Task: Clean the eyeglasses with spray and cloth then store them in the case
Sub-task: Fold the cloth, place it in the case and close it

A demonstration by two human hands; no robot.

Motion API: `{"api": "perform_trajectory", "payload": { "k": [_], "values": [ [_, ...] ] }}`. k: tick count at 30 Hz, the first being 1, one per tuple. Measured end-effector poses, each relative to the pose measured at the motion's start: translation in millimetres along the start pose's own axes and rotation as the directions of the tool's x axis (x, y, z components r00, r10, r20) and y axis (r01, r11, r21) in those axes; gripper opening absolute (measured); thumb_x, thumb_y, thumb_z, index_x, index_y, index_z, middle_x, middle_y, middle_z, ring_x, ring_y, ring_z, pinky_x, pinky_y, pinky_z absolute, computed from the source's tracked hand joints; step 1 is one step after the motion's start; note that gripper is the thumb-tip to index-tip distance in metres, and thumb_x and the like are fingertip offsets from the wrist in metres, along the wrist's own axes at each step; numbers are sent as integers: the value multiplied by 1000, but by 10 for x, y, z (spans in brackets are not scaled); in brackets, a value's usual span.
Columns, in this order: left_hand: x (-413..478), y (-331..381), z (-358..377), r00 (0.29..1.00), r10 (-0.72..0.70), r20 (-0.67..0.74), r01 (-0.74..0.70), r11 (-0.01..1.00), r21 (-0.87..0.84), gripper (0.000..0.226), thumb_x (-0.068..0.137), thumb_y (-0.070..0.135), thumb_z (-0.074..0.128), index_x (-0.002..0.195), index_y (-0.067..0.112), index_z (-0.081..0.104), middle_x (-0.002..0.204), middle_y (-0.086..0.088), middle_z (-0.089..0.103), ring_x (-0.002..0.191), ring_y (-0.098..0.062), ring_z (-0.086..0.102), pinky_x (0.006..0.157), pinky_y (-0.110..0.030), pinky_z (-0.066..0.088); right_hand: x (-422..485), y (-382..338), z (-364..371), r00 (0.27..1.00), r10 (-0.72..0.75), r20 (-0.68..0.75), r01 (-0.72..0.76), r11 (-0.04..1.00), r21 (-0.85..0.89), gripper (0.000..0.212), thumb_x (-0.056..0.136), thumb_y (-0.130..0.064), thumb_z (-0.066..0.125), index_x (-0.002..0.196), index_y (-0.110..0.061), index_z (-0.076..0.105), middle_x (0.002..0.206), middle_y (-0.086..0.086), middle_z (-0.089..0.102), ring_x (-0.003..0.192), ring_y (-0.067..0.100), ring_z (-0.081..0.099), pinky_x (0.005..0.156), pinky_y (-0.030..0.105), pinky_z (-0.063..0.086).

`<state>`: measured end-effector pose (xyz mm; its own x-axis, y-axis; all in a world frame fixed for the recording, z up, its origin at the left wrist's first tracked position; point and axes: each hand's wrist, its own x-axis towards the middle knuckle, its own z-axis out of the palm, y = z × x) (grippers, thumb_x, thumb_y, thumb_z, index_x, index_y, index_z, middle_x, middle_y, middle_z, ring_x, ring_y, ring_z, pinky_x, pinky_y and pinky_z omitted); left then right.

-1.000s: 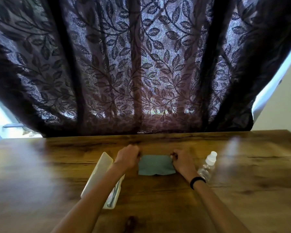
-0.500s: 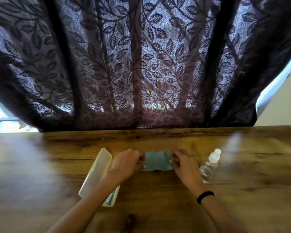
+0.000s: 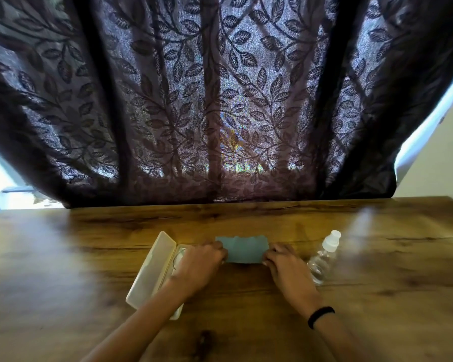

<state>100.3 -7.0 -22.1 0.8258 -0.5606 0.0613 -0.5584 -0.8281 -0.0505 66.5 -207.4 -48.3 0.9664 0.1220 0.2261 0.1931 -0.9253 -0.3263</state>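
Teal cloth (image 3: 242, 249), open white case (image 3: 152, 270) leftward — bottle (image 3: 324, 254) rightward

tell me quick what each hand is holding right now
Left hand: grips the left edge of the teal cloth.
Right hand: pinches the cloth's right edge.

wooden table (image 3: 89, 257) carries open case (image 3: 152, 270), cloth (image 3: 242, 248), spray bottle (image 3: 324, 254).

Setting: a room in a home. Indicators: a dark sheer curtain (image 3: 220, 100) with a woven leaf pattern hangs over a bright window (image 3: 0, 184) directly behind a wood-grain desk (image 3: 63, 257). A plain cream wall (image 3: 445, 158) adjoins the window on the right. Daylight enters at both curtain edges.
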Motion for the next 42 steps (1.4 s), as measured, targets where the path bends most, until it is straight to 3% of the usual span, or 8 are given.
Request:
{"api": "perform_trajectory", "payload": {
  "k": [8,17,27,34,37,40,42],
  "values": [
    [-167,49,22,992,90,90,-99,991,92,32,95,11,45,126,14,42,130,-7,49,106,-25,56,80,-35,50,-158,-33,-115,992,-45,115,52,997,-58,21,95,-20,43,109,-17,58,118,-1,56,114,16,45,88,28,44],
    [-1,-37,-44,999,-28,21,27,999,39,27,91,10,49,116,19,50,115,-3,60,97,-22,60,73,-30,46,31,-64,-168,997,36,65,-35,999,-16,18,94,-14,45,107,-15,56,115,1,59,109,20,51,81,30,46],
    [248,-91,-61,988,-124,97,122,992,27,21,90,12,51,111,16,54,113,-6,61,99,-24,60,76,-33,49,406,-60,-117,988,96,117,-91,995,-52,12,91,-10,47,88,-11,59,98,8,61,94,24,54,63,30,36],
    [327,-118,-68,983,-147,109,144,989,31,17,93,14,47,107,15,56,112,-6,62,99,-24,61,73,-30,46,484,-25,-88,984,124,127,-117,991,-60,18,90,-10,46,73,-15,46,84,5,54,89,25,56,60,31,35],
    [335,-115,-64,983,-150,108,149,989,21,16,92,13,48,105,15,56,111,-6,62,98,-24,61,71,-31,46,493,-16,-94,983,127,131,-124,992,-28,12,91,-11,46,84,-12,57,94,6,58,94,25,55,66,33,42],
    [290,-47,-51,989,-141,41,142,990,-7,18,92,14,49,110,15,54,115,-5,59,97,-24,60,65,-29,43,493,1,-92,979,115,166,-117,993,3,20,93,-14,46,106,-12,60,112,9,59,104,26,52,80,36,46],
    [248,43,-26,995,-103,-15,103,993,-51,24,93,14,48,117,15,52,120,-5,54,100,-23,58,70,-31,47,490,11,-91,973,115,198,-115,993,-12,25,93,-15,47,115,-14,59,119,9,55,112,25,48,87,36,46]
  ]
}}
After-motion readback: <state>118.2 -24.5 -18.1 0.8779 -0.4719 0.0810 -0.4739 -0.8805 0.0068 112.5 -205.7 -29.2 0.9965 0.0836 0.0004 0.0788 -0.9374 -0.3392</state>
